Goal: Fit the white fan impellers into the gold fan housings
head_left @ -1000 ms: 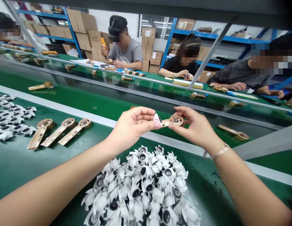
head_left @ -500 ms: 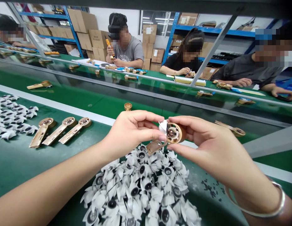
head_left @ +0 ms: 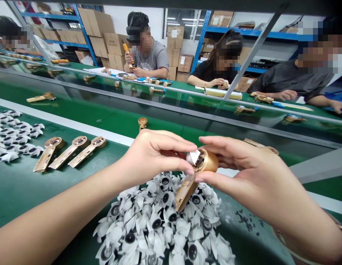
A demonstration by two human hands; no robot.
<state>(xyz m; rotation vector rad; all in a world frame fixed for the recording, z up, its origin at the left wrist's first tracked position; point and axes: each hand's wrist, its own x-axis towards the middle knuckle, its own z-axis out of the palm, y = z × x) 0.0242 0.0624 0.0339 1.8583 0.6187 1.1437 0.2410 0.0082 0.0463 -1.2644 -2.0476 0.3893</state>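
Between the fingertips of my left hand (head_left: 159, 154) is a small white fan impeller (head_left: 193, 157), closed on by thumb and fingers. It sits at the open round end of a gold fan housing (head_left: 211, 161); whether it is seated inside I cannot tell. My right hand (head_left: 242, 169) grips that round end between thumb and fingers. The housing's handle half points down and left, over a big pile of white impellers (head_left: 165, 221) with black hubs. To the left, three more gold housings (head_left: 79, 151) lie on the green table, motors showing in their round ends.
More impellers (head_left: 16, 136) stand in rows at the far left. Behind my hands a green conveyor belt (head_left: 110, 121) carries gold housings. Small black bits (head_left: 246, 221) lie at the right. A slanting metal post (head_left: 320, 165) stands right. Several co-workers sit across the line.
My right hand has tilted the fan housing, so its round opening now faces more to the left and the handle hangs lower. The impeller has come to the opening. Parts on the belts have shifted.
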